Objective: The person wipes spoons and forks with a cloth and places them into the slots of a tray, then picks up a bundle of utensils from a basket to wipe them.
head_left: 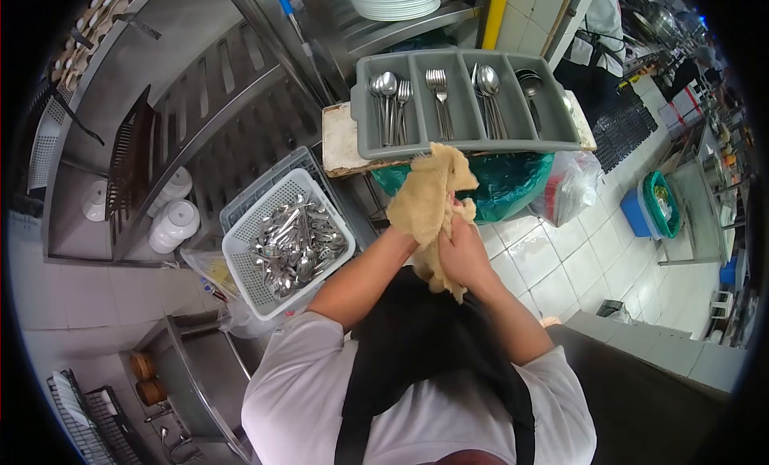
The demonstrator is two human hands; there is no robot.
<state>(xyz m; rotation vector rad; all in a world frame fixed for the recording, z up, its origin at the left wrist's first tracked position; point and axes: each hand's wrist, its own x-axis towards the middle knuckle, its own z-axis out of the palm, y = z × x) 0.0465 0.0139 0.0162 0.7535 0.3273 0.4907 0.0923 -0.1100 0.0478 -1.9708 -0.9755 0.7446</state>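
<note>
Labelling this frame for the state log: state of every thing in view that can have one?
yellow cloth: bunched, gripped in both hands
left hand: mostly hidden under the cloth
right hand: closed on the cloth
grey cutlery tray: four compartments, all holding spoons or forks
white basket: full of loose cutlery
plate stack: on the shelf

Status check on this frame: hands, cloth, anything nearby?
Both hands, left hand and right hand, bunched in the yellow cloth. Cutlery tray ahead, spoon basket to the left. Nothing between.
</note>
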